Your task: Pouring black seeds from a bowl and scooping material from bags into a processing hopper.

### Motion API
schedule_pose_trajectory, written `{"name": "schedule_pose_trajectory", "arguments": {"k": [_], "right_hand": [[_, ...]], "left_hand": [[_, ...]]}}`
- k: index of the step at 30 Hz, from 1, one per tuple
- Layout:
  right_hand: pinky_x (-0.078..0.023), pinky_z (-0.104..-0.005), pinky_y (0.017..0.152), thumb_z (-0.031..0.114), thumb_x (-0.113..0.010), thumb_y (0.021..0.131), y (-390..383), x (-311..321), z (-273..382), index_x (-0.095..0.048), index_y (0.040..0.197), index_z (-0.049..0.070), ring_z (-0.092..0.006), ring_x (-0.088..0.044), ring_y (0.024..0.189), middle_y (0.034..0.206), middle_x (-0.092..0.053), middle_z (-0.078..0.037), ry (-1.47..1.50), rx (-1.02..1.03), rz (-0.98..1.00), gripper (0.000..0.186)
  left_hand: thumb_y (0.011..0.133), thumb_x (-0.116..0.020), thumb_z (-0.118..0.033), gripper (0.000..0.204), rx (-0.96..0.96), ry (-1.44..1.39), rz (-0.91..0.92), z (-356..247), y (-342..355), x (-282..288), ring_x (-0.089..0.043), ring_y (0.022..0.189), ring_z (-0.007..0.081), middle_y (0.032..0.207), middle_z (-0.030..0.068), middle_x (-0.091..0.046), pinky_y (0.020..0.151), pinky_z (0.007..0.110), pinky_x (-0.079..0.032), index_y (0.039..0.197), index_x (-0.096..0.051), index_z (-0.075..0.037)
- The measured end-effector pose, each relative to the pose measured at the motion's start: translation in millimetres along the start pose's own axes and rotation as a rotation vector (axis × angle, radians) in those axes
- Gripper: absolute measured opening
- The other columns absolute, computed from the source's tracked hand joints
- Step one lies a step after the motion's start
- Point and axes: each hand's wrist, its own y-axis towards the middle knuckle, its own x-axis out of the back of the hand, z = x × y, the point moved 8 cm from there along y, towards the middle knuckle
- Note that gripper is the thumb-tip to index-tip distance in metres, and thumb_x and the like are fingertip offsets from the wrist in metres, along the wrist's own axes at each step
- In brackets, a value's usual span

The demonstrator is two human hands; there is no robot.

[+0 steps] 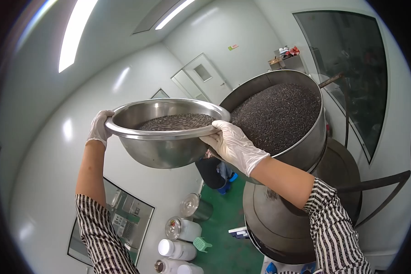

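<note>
My left hand [100,125], in a white glove, grips the rim of a wide steel bowl [162,150] at its left side. My gloved right hand [233,144] holds the same rim at the front right, fingers wrapped over it. Small dark grains [176,122] lie inside the raised bowl. Beside it on the right is a large round steel container [299,148] heaped with similar dark grains [276,109]; whether the bowl touches its edge I cannot tell.
Below the container is a big metal vessel [278,219] with a hose [379,182]. A co-worker [205,176] is partly hidden behind the bowl. Lidded drums [178,249] and a green plastic stool [201,244] stand on the green floor. A door [208,75] is at the back.
</note>
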Motion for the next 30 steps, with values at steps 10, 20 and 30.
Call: {"name": "schedule_pose_trajectory", "arguments": {"k": [10,20,30], "right_hand": [[-0.049,-0.0318,0.079,0.01,-0.046,0.081,25.8,29.0,12.6,-0.048,0.082,-0.003,-0.0218,-0.056,0.081,0.084,-0.054,-0.014,0.069,-0.083,0.001,0.013],[-0.049,-0.0315,0.081,0.011,-0.044,0.084,21.5,15.0,28.5,-0.045,0.087,-0.006,-0.0242,-0.056,0.084,0.09,-0.052,-0.017,0.301,0.008,-0.019,0.017],[-0.044,-0.0282,0.089,0.013,-0.039,0.088,14.2,16.2,50.9,-0.042,0.092,-0.008,-0.0237,-0.052,0.096,0.098,-0.049,-0.018,0.31,0.139,0.025,0.021]], "left_hand": [[0.072,-0.053,-0.013,0.012,-0.241,0.157,0.054,-67.2,-5.8,-82.6,-0.045,0.051,0.0136,0.062,0.0037,-0.048,0.047,0.025,-0.039,0.074,-0.054,-0.001],[0.074,-0.052,-0.016,0.016,-0.29,0.246,0.152,-102.0,-15.7,-141.2,-0.051,0.06,0.013,0.068,0.0042,-0.052,0.056,0.024,-0.043,0.081,-0.056,-0.002],[0.074,-0.052,-0.018,0.019,-0.347,0.333,0.136,-134.3,-25.8,-197.4,-0.05,0.062,0.0118,0.067,0.0029,-0.052,0.057,0.024,-0.041,0.082,-0.057,-0.002]]}}
